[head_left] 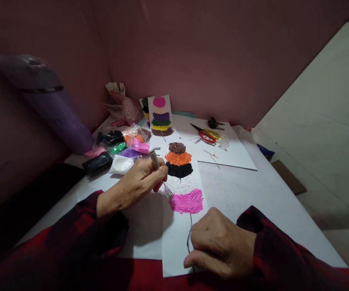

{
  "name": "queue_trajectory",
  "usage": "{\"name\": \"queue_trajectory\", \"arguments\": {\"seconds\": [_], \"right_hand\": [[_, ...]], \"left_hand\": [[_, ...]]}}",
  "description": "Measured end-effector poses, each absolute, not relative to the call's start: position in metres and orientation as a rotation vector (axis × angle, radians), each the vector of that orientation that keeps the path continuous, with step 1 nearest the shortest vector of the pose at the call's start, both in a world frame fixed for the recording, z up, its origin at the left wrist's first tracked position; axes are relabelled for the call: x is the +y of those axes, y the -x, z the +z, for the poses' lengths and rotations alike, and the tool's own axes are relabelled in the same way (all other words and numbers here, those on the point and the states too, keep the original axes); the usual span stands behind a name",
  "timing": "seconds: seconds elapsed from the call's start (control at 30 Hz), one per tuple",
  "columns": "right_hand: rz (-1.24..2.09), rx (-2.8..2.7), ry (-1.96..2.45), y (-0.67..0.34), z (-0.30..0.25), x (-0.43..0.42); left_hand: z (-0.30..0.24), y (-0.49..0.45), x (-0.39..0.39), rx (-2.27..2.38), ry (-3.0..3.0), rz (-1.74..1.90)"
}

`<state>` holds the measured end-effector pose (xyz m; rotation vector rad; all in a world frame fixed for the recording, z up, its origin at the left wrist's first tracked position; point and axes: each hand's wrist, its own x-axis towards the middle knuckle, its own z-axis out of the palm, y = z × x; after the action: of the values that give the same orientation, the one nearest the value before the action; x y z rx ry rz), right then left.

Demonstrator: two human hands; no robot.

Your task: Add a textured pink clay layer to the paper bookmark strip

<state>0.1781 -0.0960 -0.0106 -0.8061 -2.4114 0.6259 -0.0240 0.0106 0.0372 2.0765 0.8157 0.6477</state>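
Observation:
My left hand [138,184] is closed round a small fork [159,169] with a white handle. Its tines touch the left edge of the clay feather [182,178], between the white and pink bands. The feather has brown, orange, black, white and pink bands and lies on a white paper strip [177,238]. My right hand [219,246] rests curled on the lower end of that strip, beside the drawn stem, pressing the paper down. Nothing shows inside it.
Bags of coloured clay [120,147] lie at the left. A finished feather card [160,115] leans on the wall. Scissors [206,134] and keys [214,122] lie on a white sheet [235,153]. A purple cylinder [47,105] stands far left.

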Motion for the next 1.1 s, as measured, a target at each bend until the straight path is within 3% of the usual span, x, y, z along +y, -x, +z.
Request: {"name": "queue_trajectory", "arguments": {"seconds": [1.1], "right_hand": [[0.646, -2.434, 0.822, -0.1766, -0.0098, -0.0968]], "left_hand": [[0.0422, 0.0283, 0.0115, 0.854, -1.904, 0.645]]}}
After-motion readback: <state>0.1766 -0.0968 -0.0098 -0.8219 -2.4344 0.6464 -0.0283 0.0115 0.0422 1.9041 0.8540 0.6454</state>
